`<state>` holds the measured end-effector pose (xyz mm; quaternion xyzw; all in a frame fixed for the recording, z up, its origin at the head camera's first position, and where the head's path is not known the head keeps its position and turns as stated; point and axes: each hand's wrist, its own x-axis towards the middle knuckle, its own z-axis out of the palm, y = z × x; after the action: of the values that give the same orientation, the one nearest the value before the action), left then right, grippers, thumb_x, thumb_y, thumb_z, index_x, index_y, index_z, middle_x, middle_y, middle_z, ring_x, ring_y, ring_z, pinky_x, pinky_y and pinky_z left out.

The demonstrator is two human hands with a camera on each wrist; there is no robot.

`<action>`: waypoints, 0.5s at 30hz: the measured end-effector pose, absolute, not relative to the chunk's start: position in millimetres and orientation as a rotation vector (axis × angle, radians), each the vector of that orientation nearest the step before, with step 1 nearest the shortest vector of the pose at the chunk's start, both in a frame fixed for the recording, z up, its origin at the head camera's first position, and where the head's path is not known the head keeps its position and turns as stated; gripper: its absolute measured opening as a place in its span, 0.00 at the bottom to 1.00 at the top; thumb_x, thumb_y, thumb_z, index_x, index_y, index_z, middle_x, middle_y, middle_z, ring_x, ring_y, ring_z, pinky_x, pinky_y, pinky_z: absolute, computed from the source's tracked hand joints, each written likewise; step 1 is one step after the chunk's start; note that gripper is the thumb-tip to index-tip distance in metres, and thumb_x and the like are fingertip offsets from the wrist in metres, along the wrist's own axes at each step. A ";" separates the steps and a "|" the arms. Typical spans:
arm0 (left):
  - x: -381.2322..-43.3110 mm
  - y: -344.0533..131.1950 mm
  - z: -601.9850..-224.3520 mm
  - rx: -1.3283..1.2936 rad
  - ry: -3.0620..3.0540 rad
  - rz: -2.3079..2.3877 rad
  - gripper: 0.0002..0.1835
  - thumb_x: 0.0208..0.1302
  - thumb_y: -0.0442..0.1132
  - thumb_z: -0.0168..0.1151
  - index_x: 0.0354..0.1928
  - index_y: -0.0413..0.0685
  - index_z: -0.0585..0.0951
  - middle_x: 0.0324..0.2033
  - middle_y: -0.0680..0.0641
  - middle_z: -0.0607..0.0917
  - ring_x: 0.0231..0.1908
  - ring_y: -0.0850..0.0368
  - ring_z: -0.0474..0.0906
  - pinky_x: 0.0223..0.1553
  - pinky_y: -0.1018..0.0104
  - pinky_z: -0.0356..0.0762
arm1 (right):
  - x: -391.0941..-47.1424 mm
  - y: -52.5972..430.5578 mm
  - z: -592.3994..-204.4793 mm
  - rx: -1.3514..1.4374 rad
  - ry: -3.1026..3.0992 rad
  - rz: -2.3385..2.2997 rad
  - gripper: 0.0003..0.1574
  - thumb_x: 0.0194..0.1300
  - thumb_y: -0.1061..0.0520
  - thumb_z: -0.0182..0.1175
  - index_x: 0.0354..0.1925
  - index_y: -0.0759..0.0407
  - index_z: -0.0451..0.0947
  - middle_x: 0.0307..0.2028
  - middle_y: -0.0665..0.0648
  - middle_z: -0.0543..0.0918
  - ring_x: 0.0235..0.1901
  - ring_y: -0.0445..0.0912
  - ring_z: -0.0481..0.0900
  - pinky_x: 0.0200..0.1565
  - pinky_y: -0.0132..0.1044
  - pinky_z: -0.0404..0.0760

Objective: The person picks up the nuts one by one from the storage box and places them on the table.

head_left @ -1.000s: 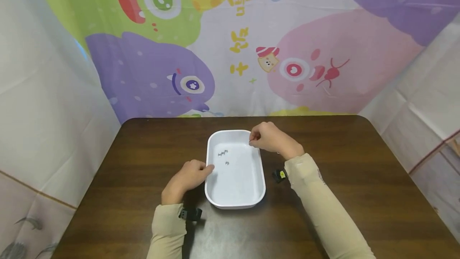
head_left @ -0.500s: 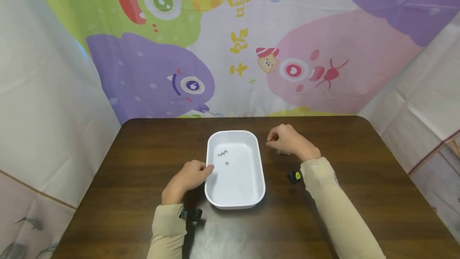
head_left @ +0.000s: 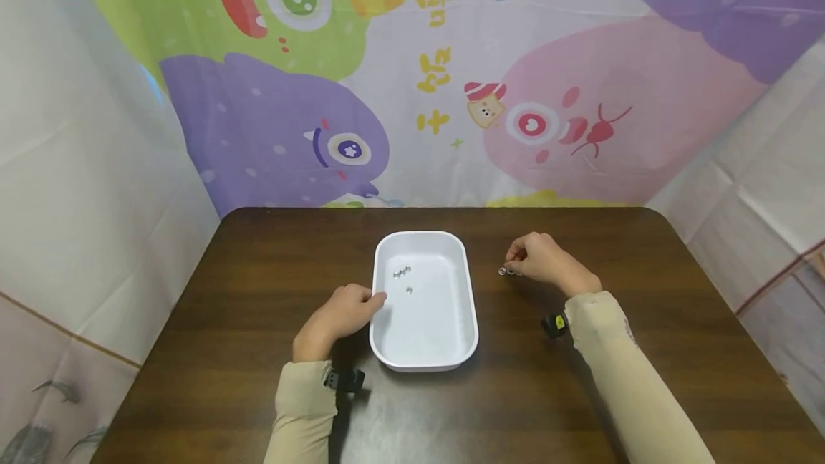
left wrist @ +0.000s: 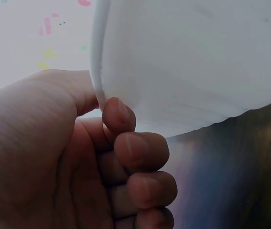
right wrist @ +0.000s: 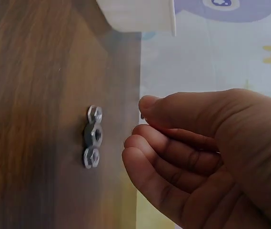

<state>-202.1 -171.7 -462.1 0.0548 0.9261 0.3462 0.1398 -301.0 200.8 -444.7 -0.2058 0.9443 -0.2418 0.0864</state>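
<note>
A white rectangular tray [head_left: 423, 349] stands on the table. My left hand [head_left: 344, 313] grips its left rim, thumb over the inside and curled fingers against the outer wall in the left wrist view. Inside the tray lie several small metal nuts, some in a short row [head_left: 402, 273] and a single nut [head_left: 409, 291] apart from them. To the right of the tray my right hand [head_left: 548, 262] hovers with thumb and forefinger together; a small dark edge of a nut [right wrist: 143, 116] shows under the thumb tip, the rest hidden. Beside these fingers three nuts [right wrist: 91, 138] touch in a row on the tabletop.
The dark wooden table [head_left: 258, 256] meets a cartoon-printed cloth [head_left: 432, 163] at its far edge. Pale cloth hangs on both sides. A black wrist camera [head_left: 348, 380] sits under the left sleeve cuff, another [head_left: 554, 324] under the right.
My right hand has moved from over the tray's far right corner rightward to the row of nuts on the table. The left hand and tray stay put; the view shifted slightly.
</note>
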 end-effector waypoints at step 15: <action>-201.4 -171.8 -461.0 0.168 2.664 1.020 0.21 0.74 0.48 0.53 0.21 0.49 0.76 0.17 0.54 0.64 0.23 0.60 0.62 0.27 0.66 0.60 | -297.1 222.0 -457.0 -0.518 2.809 -0.716 0.04 0.64 0.61 0.68 0.33 0.61 0.85 0.28 0.52 0.85 0.27 0.44 0.75 0.33 0.37 0.75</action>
<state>-201.4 -171.8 -461.0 0.0583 0.9228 0.3535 0.1415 -297.1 222.0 -457.0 -0.1750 0.9493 -0.2419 0.0983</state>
